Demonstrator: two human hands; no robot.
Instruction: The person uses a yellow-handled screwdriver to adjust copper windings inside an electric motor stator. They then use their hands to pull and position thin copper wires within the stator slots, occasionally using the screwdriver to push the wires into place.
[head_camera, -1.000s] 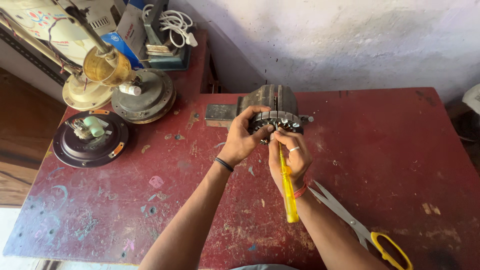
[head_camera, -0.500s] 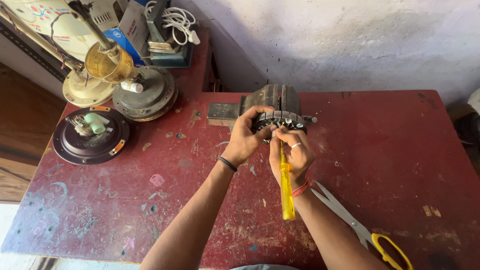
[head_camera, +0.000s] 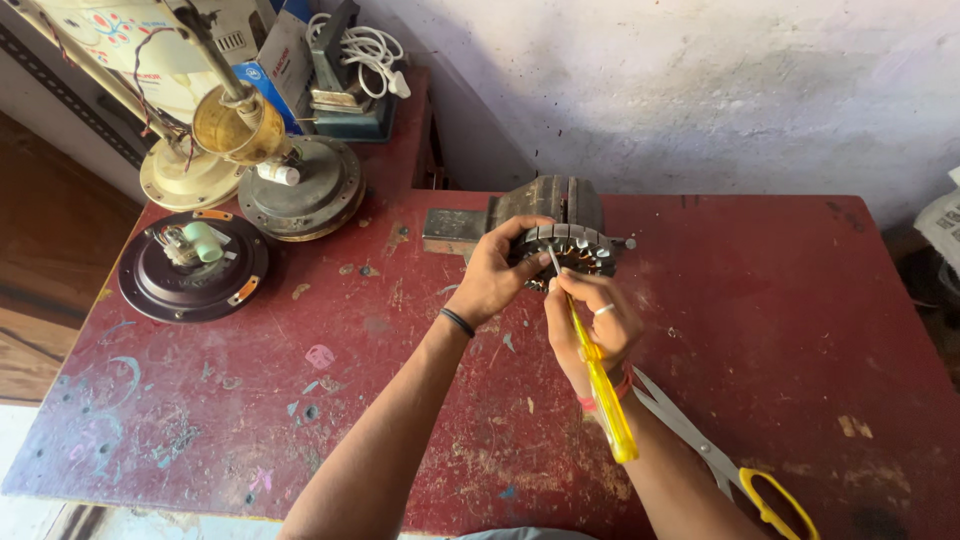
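Centrally, a worn dark-red wooden table (head_camera: 780, 330) filled the head view, its far edge against a rough whitewashed wall (head_camera: 700, 90). Bare tabletop lay open to the right of the hands and across the near left; the far-left corner was crowded.

A grey metal motor stator with copper windings (head_camera: 575, 248) sat at the middle of the far edge, just in front of a dark metal bench vise (head_camera: 550, 200). The left hand (head_camera: 495, 275) wrapped its fingers over the stator's left side, its grip closed on the rim. The right hand (head_camera: 590, 325) had its grip clenched around a yellow-handled screwdriver (head_camera: 600, 385), whose tip met the stator's front face while the handle slanted back toward the person.

A pair of long steel scissors with yellow handles (head_camera: 720, 460) lay on the table just beside the right forearm. At the far left stood a round black motor cover (head_camera: 195, 268), a grey domed motor housing (head_camera: 300, 190), a cream fan base (head_camera: 190, 175) and a coiled white cable (head_camera: 370, 45).

Compared with half a second before, both hands kept the same holds and the screwdriver the same slant; nothing on the table had shifted.
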